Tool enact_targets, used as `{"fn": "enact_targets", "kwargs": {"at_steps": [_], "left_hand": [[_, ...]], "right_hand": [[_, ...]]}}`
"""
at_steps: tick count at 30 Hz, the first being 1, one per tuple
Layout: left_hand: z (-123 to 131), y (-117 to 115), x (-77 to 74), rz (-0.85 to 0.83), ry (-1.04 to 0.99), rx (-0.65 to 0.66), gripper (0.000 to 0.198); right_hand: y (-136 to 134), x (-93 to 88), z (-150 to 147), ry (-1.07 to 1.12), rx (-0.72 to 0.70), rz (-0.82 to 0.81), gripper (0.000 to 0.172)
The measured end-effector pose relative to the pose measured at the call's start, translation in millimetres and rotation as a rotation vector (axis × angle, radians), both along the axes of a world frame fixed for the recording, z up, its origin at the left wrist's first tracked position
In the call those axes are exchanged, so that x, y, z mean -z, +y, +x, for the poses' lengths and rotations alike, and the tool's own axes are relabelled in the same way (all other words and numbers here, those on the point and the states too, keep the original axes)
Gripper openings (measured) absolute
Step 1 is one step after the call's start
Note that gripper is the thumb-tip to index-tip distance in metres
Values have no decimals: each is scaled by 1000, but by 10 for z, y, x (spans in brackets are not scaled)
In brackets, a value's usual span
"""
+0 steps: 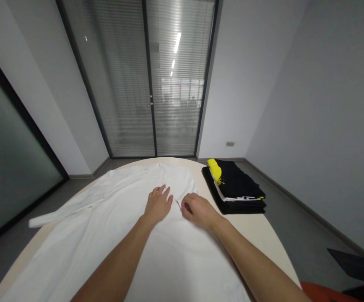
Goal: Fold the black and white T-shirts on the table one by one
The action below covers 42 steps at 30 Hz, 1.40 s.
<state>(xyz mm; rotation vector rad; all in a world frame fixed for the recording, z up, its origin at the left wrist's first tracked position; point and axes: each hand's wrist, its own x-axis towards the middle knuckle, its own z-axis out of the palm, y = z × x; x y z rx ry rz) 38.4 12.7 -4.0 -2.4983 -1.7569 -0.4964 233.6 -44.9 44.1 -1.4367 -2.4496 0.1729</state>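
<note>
1. Two hands over a white garment (172,260), laid wide across the curved surface (265,241), presumably so it lies flat
2. Left hand (159,204): grip loosely spread, palm down on the cloth, likely to steady it
3. Right hand (198,209): grip pinching the cloth beside a crease, probably for finer control
4. Folded dark clothes (239,180) piled at right, seemingly set aside to leave room

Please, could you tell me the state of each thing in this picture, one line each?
White long-sleeved shirt: spread out, wrinkled, one sleeve extended.
Left hand: on the shirt, fingers slightly spread.
Right hand: at the shirt, fingers curled, grip unclear.
Stack of clothes: folded, one upon another.
Blinds: lowered.
Dark-framed glass panels: appear shut.
</note>
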Motion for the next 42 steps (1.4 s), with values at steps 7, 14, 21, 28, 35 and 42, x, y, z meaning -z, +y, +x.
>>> {"fn": "enact_targets", "kwargs": {"at_steps": [7,14,21,28,35,42], "left_hand": [[0,31,43,15,-29,46,49],[10,33,94,61,-105,3,60],[12,-28,65,-12,-35,49,54],[30,-57,5,-30,-18,13,51],[48,-124,-33,-23,-63,177,60],[75,-160,-10,-93,-10,135,65]], "right_hand": [[-4,-11,-9,-3,-16,31,14],[5,47,-6,54,-58,85,19],[68,252,58,58,80,49,68],[151,303,171,-68,345,6,56],[93,251,172,-170,361,-164,66],[97,236,166,-155,377,-82,56]]}}
